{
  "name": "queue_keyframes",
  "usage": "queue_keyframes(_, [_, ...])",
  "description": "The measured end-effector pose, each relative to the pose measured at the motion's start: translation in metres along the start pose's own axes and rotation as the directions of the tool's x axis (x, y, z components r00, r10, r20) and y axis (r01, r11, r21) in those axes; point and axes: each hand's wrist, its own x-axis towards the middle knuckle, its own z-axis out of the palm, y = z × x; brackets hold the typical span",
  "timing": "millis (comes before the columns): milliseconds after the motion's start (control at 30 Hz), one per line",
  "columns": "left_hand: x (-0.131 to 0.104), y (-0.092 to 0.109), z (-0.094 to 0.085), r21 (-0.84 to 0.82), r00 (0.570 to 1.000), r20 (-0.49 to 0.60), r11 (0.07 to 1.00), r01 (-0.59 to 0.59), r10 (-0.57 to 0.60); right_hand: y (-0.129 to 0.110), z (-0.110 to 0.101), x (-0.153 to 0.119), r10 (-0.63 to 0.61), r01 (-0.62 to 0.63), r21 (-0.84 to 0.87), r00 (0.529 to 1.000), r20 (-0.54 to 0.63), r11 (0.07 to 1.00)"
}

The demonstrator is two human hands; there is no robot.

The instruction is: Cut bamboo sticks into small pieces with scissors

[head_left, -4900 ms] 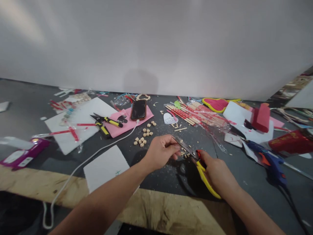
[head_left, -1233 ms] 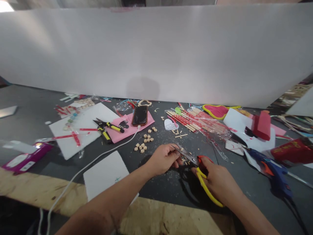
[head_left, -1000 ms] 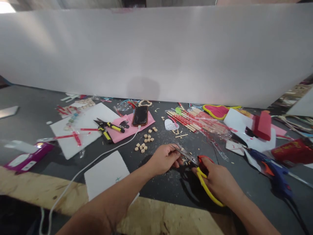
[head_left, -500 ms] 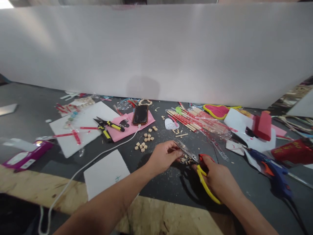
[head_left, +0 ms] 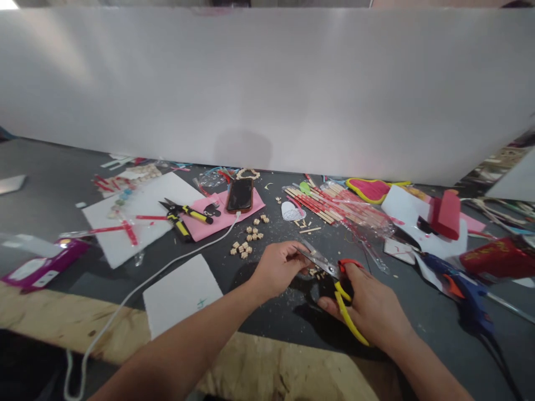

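Observation:
My right hand [head_left: 378, 306] grips a pair of scissors [head_left: 331, 269] with red and yellow handles, its thumb lowered on the yellow side. The blades point left, spread apart, and meet the fingertips of my left hand [head_left: 276, 268]. Those fingers are pinched together; what they hold is too small and hidden to make out. Beneath the blades lie small cut wooden bits [head_left: 320, 273] on the dark table. Left of that hand sit little clusters of pale wooden pieces [head_left: 241, 250].
Beyond the hands lie red-and-wood sticks [head_left: 315, 206] and a heart-shaped paper [head_left: 292, 211]. A phone [head_left: 239, 195] with a white cable rests on pink paper [head_left: 200, 229] beside pliers [head_left: 178, 220]. White card [head_left: 184, 295] is at front left, a blue glue gun [head_left: 457, 289] at right.
The scissors' blades and handles have opened wider, and my right thumb has moved down. My left hand stays in nearly the same place.

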Motion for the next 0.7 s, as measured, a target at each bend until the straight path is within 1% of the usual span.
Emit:
queue_keyframes(67, [0.000,0.000,0.000,0.007,1.000,0.006,1.000,0.000,0.000,0.000,0.001,0.000,-0.008,0.008,-0.003,1.000,0.000,1.000])
queue_keyframes(233, [-0.001,-0.003,0.000,0.025,1.000,0.021,1.000,-0.013,0.012,0.002,0.007,0.001,-0.020,0.019,0.025,0.999,0.043,0.999])
queue_keyframes(400, [-0.001,-0.008,0.001,0.005,0.998,0.024,0.998,-0.061,0.061,0.002,0.009,0.000,-0.020,0.020,-0.034,1.000,0.020,0.999])
queue_keyframes(533, [-0.002,-0.006,0.002,0.058,0.996,0.002,0.994,-0.088,0.088,-0.001,0.003,-0.001,0.040,-0.039,-0.010,0.997,0.065,0.999])
queue_keyframes(633, [-0.003,-0.002,0.003,0.122,0.998,-0.030,0.991,-0.060,0.064,-0.003,-0.001,0.000,0.090,-0.093,0.024,0.990,0.112,0.995])
queue_keyframes(700, [-0.003,0.000,0.003,0.148,0.997,-0.049,0.988,-0.051,0.059,-0.004,-0.001,0.000,0.101,-0.104,0.025,0.988,0.114,0.994])
